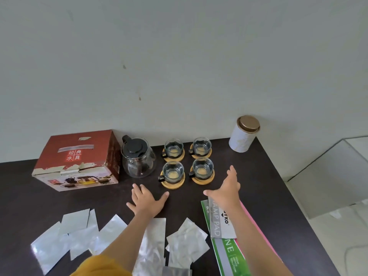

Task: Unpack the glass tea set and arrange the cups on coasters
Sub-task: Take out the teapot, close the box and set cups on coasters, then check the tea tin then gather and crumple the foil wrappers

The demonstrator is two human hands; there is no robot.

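Observation:
Several glass cups with black handles stand in a square on round wooden coasters: back left [173,149], back right [201,146], front left [172,171], front right [203,169]. A coaster [172,184] shows under the front left cup. A glass teapot [138,157] with a black lid stands left of them. The red tea set box [79,160] lies further left. My left hand [146,200] lies flat on the dark table, fingers spread, in front of the teapot. My right hand [229,188] hovers with straight fingers, just right of the front right cup, holding nothing.
Several silver wrapper sheets [79,234] lie at the near edge of the dark table [258,176]. Green and grey stamp pad packaging [223,226] lies under my right forearm. A white canister [243,134] with a bronze lid stands at the back right corner. The table's right edge drops to a white floor.

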